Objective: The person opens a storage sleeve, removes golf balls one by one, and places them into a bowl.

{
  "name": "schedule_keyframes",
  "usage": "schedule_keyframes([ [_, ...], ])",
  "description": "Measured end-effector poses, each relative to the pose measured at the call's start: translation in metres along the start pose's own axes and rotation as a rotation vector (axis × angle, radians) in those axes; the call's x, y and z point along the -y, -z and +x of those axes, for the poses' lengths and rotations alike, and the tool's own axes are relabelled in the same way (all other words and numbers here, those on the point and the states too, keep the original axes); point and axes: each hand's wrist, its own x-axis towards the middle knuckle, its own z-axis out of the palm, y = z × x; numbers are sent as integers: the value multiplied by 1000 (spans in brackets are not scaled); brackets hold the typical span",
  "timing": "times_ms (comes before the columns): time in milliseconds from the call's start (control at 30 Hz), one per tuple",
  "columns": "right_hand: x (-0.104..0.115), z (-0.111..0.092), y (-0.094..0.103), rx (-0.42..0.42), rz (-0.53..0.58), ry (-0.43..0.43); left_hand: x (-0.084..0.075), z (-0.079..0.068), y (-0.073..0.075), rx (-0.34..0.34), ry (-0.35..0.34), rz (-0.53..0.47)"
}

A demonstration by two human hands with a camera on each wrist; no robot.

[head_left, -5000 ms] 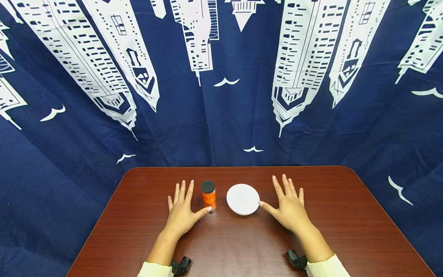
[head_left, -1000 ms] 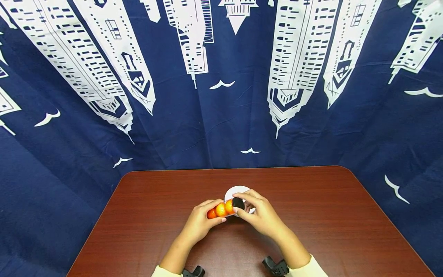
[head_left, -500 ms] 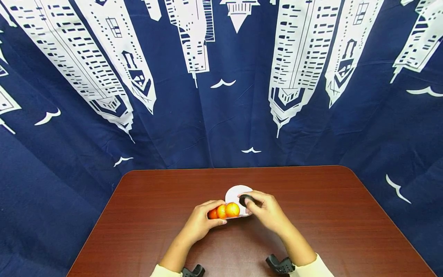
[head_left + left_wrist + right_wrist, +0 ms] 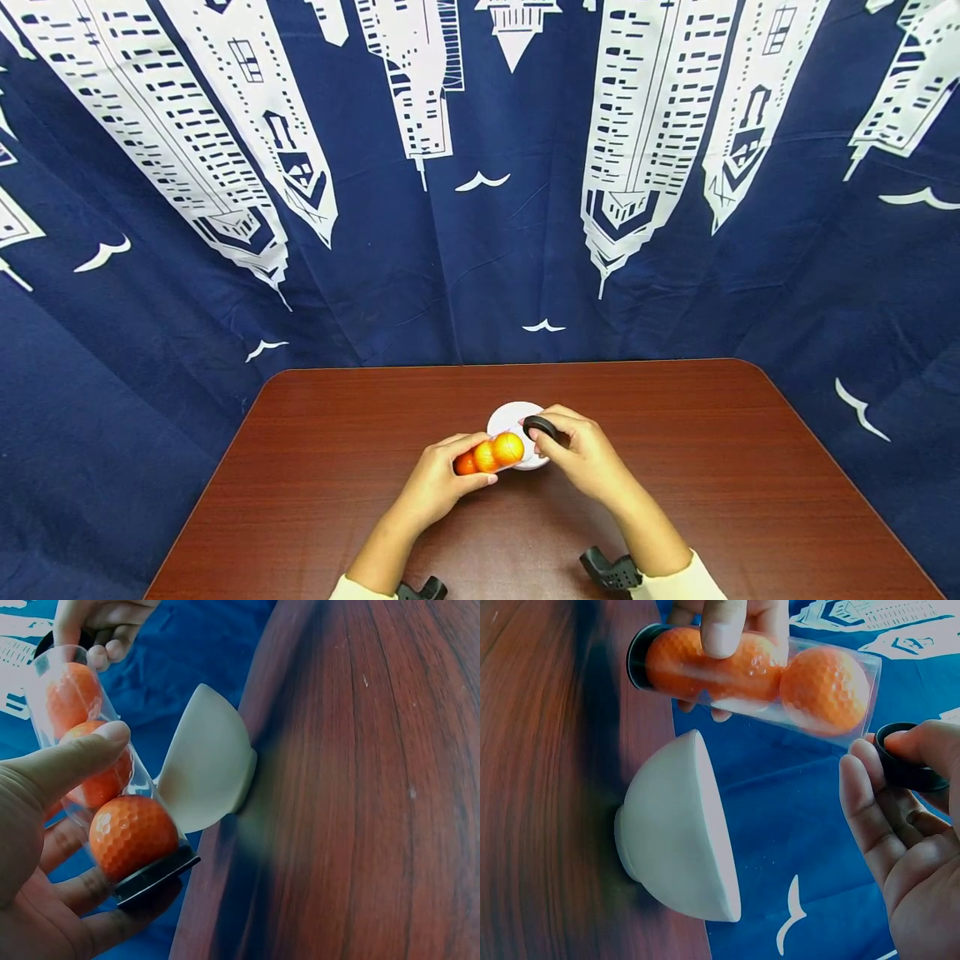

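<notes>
My left hand [image 4: 438,475] grips a clear plastic tube [image 4: 112,709] holding three orange golf balls [image 4: 825,690]. The tube is tilted, its uncapped end up and to the right, its black bottom cap [image 4: 157,877] beside the left fingers. Between the thumb and fingers of my right hand [image 4: 581,454] is a round black lid [image 4: 540,427], apart from the tube and just beyond its uncapped mouth. Under and behind the tube a white bowl [image 4: 513,412] stands upright on the table, partly covered in the head view by the tube and the right hand.
The brown wooden table [image 4: 337,417] has rounded far corners. A dark blue cloth [image 4: 420,317] printed with white buildings and birds hangs behind it. Black wrist cameras [image 4: 611,571] sit on both wrists.
Both hands came in from the sides and the left picked up the standing tube. The right hand pulled the black lid off. Since then, the tube's uncapped end has risen slightly.
</notes>
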Motion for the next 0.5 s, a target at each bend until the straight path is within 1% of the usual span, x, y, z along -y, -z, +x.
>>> schedule_keyframes([
  [233,-5,1,6,8,11,-73,3,1,2,-36,25,-17],
  [300,-6,2,8,8,10,-92,3,1,3,-47,42,-34],
  [500,-11,2,14,-11,-6,-160,7,1,5,-88,77,-65],
])
